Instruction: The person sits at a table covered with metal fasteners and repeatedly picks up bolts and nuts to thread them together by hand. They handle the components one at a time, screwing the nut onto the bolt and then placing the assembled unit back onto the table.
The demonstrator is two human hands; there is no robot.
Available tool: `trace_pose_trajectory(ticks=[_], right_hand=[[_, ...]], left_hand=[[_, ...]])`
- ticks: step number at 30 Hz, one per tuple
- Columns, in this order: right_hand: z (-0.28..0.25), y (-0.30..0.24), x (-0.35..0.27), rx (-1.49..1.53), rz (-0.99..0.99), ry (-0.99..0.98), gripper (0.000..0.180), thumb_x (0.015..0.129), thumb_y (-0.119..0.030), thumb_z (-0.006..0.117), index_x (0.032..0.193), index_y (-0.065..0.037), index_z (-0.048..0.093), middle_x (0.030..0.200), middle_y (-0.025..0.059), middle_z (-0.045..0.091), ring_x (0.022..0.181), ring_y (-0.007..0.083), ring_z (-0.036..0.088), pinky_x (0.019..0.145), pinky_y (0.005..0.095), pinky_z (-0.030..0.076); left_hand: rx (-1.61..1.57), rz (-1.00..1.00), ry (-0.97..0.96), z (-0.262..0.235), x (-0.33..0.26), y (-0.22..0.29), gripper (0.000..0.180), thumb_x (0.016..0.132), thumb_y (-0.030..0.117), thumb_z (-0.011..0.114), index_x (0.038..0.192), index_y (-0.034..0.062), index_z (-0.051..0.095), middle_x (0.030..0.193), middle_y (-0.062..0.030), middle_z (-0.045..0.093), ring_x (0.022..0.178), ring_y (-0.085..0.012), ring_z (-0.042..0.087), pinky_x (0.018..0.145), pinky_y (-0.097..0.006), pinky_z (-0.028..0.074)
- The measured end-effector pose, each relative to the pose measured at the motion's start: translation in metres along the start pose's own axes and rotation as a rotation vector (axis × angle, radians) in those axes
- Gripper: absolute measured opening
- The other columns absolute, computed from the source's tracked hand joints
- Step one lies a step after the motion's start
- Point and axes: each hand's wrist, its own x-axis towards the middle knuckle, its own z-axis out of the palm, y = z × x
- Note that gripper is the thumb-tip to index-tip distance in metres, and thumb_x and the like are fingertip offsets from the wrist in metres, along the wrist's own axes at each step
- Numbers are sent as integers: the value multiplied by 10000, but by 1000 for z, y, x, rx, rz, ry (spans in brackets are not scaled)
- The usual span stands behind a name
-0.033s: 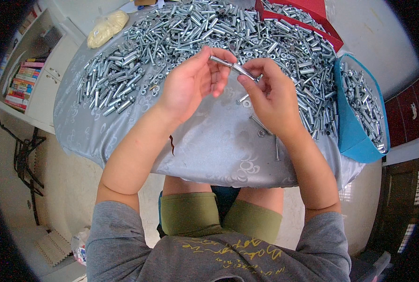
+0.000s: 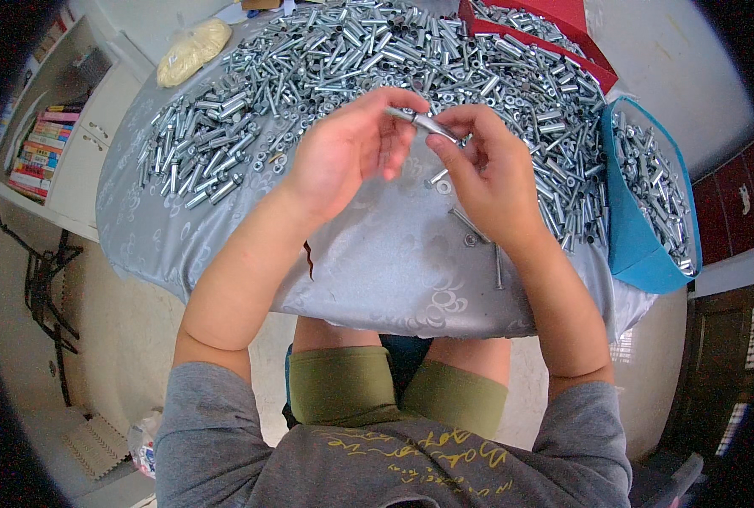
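One bolt [image 2: 423, 123] between two hands: left hand [image 2: 351, 152], right hand [image 2: 487, 169].

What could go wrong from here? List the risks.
1. The metal bolt is pinched only between the left hand and right hand; it could slip into the bolt pile.
2. Loose bolts lying near the table's front edge might roll off.
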Motion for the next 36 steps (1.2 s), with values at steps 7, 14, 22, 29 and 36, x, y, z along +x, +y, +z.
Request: trace_pose_trajectory(ticks=[7, 14, 22, 29, 36], right_hand=[[5, 6, 2, 212, -39, -41, 207, 760, -166, 622, 885, -29, 532, 702, 91, 620, 491, 141, 544, 448, 256, 403], [3, 3, 0, 262, 44, -27, 336, 756, -214, 642, 929, -5, 445, 611, 87, 581, 474, 137, 519, 442, 244, 385], [-1, 14, 7, 100, 3, 40, 209, 773, -225, 608, 827, -38, 531, 509, 58, 493, 430, 155, 466, 413, 280, 344], [-8, 11, 9, -154, 48, -59, 182, 741, -243, 604, 789, -70, 577, 537, 67, 536, 464, 221, 513, 441, 322, 379], [-15, 11, 9, -356, 26, -287, 169, 711, -233, 607, 804, -92, 600, 638, 79, 569, 607, 243, 562, 533, 348, 431]], left_hand=[[-94, -249, -129, -1, 1, -5, 471, 905, 435, 236, 1060, 61, 477, 716, -61, 526, 557, -175, 531, 414, -271, 408], [-307, -228, -305, -7, 2, -7, 466, 913, 411, 210, 1007, 42, 477, 722, -59, 544, 595, -164, 573, 426, -257, 459], [-449, 67, -96, -15, 1, 3, 380, 898, 408, 305, 978, 77, 475, 705, -15, 478, 571, -140, 463, 445, -249, 338], [-462, 216, -15, -17, 0, 10, 298, 902, 364, 347, 926, 90, 460, 707, -3, 401, 580, -120, 378, 502, -242, 322], [-381, 159, 113, -14, 0, 1, 270, 905, 349, 338, 887, 90, 411, 657, 21, 296, 568, -91, 292, 515, -226, 266]])
